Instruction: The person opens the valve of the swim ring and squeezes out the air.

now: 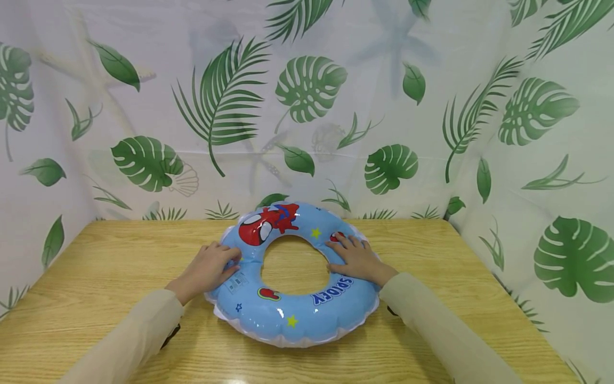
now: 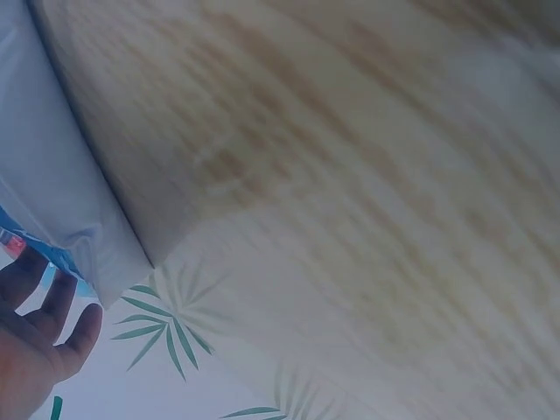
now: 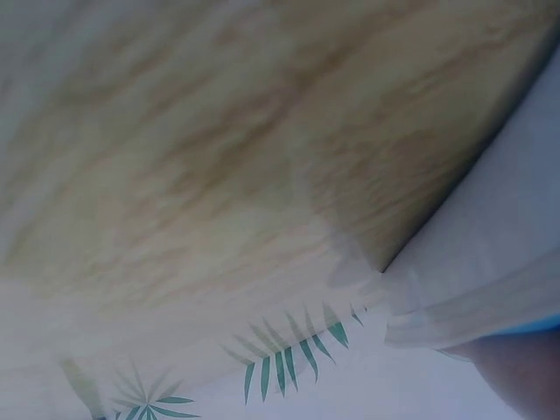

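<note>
An inflated swim ring (image 1: 297, 320), light blue on top with a pale underside, lies on the wooden table in front of me. It carries a red cartoon figure, yellow stars and the word SPIDEY. My left hand (image 1: 211, 266) rests on the ring's left side with loosely bent fingers. In the left wrist view, the fingers of my left hand (image 2: 39, 337) are spread at the edge of the swim ring (image 2: 52, 157). Across the hole, my right hand (image 1: 357, 260) lies on the right side, fingers spread over the top. The right wrist view shows the ring's pale underside (image 3: 490, 236).
The wood-grain table (image 1: 120, 250) stretches out on both sides of the ring. Behind it and at the sides hangs a white cloth (image 1: 297, 138) printed with green leaves, starfish and shells.
</note>
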A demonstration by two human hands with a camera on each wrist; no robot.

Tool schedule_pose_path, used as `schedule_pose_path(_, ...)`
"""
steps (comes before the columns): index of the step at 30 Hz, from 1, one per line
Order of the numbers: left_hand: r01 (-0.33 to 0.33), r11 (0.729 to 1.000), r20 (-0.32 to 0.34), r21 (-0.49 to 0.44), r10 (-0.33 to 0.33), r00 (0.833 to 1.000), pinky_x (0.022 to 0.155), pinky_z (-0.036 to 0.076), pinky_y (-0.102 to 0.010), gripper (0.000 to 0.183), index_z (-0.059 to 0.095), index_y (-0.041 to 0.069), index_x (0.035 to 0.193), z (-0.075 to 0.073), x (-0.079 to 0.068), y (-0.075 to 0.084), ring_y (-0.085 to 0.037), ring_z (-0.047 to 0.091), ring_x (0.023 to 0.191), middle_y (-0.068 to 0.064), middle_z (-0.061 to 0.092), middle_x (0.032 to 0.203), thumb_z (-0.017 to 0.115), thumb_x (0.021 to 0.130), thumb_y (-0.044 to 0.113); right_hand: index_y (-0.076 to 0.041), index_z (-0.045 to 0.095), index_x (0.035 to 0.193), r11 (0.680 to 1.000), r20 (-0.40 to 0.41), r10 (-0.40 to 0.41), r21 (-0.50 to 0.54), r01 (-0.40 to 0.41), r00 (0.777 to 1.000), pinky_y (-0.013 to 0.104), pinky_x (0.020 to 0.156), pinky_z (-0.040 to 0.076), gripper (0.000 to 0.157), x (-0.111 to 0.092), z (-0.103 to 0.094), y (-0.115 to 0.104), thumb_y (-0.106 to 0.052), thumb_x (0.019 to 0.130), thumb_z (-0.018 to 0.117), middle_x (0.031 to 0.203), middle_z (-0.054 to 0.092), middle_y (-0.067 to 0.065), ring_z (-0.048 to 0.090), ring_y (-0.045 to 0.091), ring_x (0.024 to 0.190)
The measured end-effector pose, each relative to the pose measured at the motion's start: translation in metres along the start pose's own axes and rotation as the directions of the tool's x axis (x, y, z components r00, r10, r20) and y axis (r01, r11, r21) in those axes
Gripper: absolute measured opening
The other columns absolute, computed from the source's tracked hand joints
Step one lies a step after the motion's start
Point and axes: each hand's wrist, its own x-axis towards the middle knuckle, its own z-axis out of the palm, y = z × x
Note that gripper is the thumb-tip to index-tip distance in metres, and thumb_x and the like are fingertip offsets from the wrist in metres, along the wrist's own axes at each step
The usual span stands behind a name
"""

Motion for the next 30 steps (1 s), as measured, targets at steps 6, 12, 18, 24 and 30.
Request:
schedule_pose_path(6, -0.003, 1.000, -0.002, -0.004, 0.003, 1.000, 0.068, 0.039, -0.035, 0.012, 0.058, 0.017, 0.089, -0.0004, 0.0001, 0.0013, -0.018, 0.047, 0.077, 0.001, 0.064, 0.085, 0.067, 0.083, 0.022, -0.014, 0.038, 0.139, 1.000, 0.004, 0.002, -0.004, -0.002, 1.000, 0.067, 0.099, 0.022, 0.061, 0.0005, 0.0019, 0.0007, -0.046, 0.088, 0.048, 0.148, 0.027, 0.018, 0.026, 0.048, 0.131)
schedule_pose_path(12, 0.002, 1.000, 0.001, -0.002, -0.002, 1.000, 0.070, 0.040, -0.037, 0.012, 0.058, 0.017, 0.089, 0.0004, 0.0001, 0.0016, -0.019, 0.049, 0.078, 0.001, 0.064, 0.085, 0.067, 0.083, 0.022, -0.014, 0.038, 0.139, 1.000, 0.015, 0.004, 0.013, -0.004, 1.000, 0.067, 0.099, 0.020, 0.061, -0.0007, 0.0009, -0.0003, -0.046, 0.088, 0.047, 0.148, 0.027, 0.018, 0.023, 0.048, 0.132)
schedule_pose_path(18, 0.003, 1.000, 0.006, -0.005, -0.003, 1.000, 0.069, 0.040, -0.036, 0.012, 0.058, 0.018, 0.089, 0.0020, 0.0004, 0.0010, -0.018, 0.048, 0.077, 0.002, 0.063, 0.085, 0.067, 0.083, 0.023, -0.013, 0.037, 0.140, 1.000, 0.027, 0.002, 0.028, -0.003, 1.000, 0.068, 0.099, 0.018, 0.061, -0.0009, 0.0015, 0.0001, -0.045, 0.089, 0.047, 0.149, 0.025, 0.019, 0.021, 0.048, 0.133)
schedule_pose_path(24, 0.009, 1.000, 0.019, -0.010, -0.009, 1.000, 0.068, 0.039, -0.035, 0.012, 0.057, 0.018, 0.088, 0.0025, 0.0008, 0.0012, -0.018, 0.046, 0.076, 0.003, 0.062, 0.083, 0.067, 0.083, 0.022, -0.014, 0.035, 0.140, 1.000, 0.049, 0.005, 0.029, -0.007, 0.999, 0.068, 0.100, 0.017, 0.062, 0.0004, 0.0029, 0.0011, -0.046, 0.089, 0.046, 0.149, 0.023, 0.019, 0.020, 0.049, 0.133)
schedule_pose_path(30, 0.005, 1.000, 0.012, -0.014, -0.005, 1.000, 0.067, 0.039, -0.035, 0.012, 0.056, 0.018, 0.087, 0.0040, 0.0013, 0.0009, -0.018, 0.047, 0.076, 0.002, 0.062, 0.083, 0.067, 0.083, 0.021, -0.016, 0.034, 0.142, 0.999, 0.068, 0.018, 0.028, -0.020, 0.998, 0.068, 0.101, 0.015, 0.064, 0.0013, 0.0043, 0.0014, -0.049, 0.088, 0.046, 0.151, 0.021, 0.017, 0.017, 0.048, 0.134)
